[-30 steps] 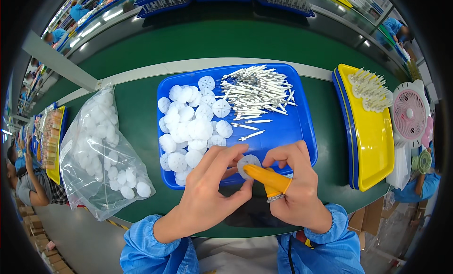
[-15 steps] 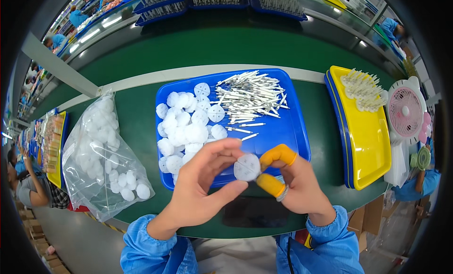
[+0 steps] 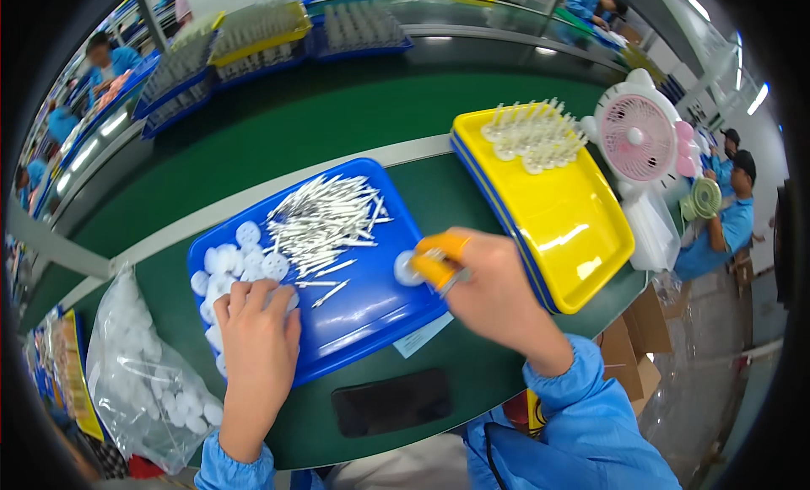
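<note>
Across green worktop (image 3: 304, 422), judged work well short of complete. Counted as done only stemmed discs (image 3: 536, 140), clustered with stems upright at far end of yellow tray (image 3: 565, 245); counted as left many loose discs (image 3: 224, 266) and piled white sticks (image 3: 325, 224), side by side in blue tray (image 3: 363, 313). Logged further stock, bagged discs (image 3: 181, 410), inside clear plastic bag (image 3: 139, 444) at left. Found single white disc (image 3: 406, 269) pinched in right hand (image 3: 485, 275), between fingers wearing orange finger cots (image 3: 439, 272), over blue tray's right side. Saw left hand (image 3: 253, 330) over loose discs, fingers bent; could not tell whether gripping any, fingertips being poorly visible.
</note>
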`<action>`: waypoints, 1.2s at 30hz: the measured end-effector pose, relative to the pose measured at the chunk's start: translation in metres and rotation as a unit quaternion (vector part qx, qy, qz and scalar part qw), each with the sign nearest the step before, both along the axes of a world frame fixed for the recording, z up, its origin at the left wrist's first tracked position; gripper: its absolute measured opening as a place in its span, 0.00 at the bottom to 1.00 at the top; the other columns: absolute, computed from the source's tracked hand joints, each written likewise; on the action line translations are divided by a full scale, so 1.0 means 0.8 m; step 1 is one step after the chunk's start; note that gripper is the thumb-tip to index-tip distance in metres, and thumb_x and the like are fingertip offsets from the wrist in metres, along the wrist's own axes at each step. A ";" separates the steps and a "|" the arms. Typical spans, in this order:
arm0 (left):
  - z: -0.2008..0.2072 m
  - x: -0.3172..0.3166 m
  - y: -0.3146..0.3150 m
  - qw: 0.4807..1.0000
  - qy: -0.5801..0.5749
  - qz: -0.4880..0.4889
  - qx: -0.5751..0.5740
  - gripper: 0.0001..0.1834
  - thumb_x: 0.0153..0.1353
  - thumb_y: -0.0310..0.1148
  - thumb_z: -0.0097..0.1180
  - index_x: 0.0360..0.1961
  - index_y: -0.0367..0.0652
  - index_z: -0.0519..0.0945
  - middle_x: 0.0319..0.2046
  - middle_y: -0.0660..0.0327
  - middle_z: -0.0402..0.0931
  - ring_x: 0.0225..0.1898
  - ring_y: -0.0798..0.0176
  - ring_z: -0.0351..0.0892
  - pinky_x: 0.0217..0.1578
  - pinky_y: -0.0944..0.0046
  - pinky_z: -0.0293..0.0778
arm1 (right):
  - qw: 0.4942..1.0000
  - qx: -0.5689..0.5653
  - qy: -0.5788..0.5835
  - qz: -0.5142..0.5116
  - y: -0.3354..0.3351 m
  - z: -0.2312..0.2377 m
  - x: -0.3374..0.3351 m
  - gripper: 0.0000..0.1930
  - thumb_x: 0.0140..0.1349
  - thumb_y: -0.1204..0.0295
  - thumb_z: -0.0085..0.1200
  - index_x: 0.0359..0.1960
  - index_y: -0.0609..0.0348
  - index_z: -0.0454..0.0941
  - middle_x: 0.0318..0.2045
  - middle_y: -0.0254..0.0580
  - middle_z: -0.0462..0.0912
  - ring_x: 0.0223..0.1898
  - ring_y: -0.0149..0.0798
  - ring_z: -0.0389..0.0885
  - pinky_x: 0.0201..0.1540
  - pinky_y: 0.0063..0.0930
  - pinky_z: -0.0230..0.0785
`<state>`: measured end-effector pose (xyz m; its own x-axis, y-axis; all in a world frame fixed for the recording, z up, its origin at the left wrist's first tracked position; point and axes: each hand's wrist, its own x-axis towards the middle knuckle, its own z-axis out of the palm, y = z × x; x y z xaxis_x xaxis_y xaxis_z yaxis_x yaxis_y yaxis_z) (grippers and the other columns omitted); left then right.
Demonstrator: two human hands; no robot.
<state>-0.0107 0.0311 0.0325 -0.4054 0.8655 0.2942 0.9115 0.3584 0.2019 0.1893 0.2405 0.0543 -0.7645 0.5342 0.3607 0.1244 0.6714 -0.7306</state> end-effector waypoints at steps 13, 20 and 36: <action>-0.009 0.005 -0.004 0.988 -0.052 0.038 0.140 0.08 0.68 0.21 0.66 0.47 0.34 0.87 0.38 0.53 0.82 0.37 0.50 0.83 0.40 0.55 0.76 | 0.941 0.092 -0.102 -0.311 0.223 -0.018 0.061 0.12 0.60 0.77 0.66 0.43 0.74 0.90 0.26 0.60 0.87 0.27 0.51 0.89 0.33 0.42 0.77; -0.010 -0.006 -0.028 0.937 -0.261 0.066 0.223 0.09 0.72 0.20 0.64 0.52 0.31 0.85 0.37 0.59 0.82 0.36 0.68 0.88 0.37 0.69 0.82 | 0.917 0.275 -0.092 -0.273 0.126 0.000 0.023 0.16 0.57 0.79 0.69 0.49 0.63 0.90 0.31 0.56 0.86 0.32 0.58 0.86 0.40 0.49 0.80; -0.012 -0.012 -0.034 0.902 -0.347 0.062 0.250 0.10 0.71 0.22 0.67 0.51 0.30 0.85 0.39 0.59 0.83 0.37 0.66 0.90 0.38 0.69 0.82 | 0.962 0.246 -0.042 0.111 -0.061 -0.076 -0.116 0.08 0.51 0.84 0.62 0.34 0.72 0.86 0.48 0.53 0.83 0.54 0.52 0.78 0.53 0.43 0.70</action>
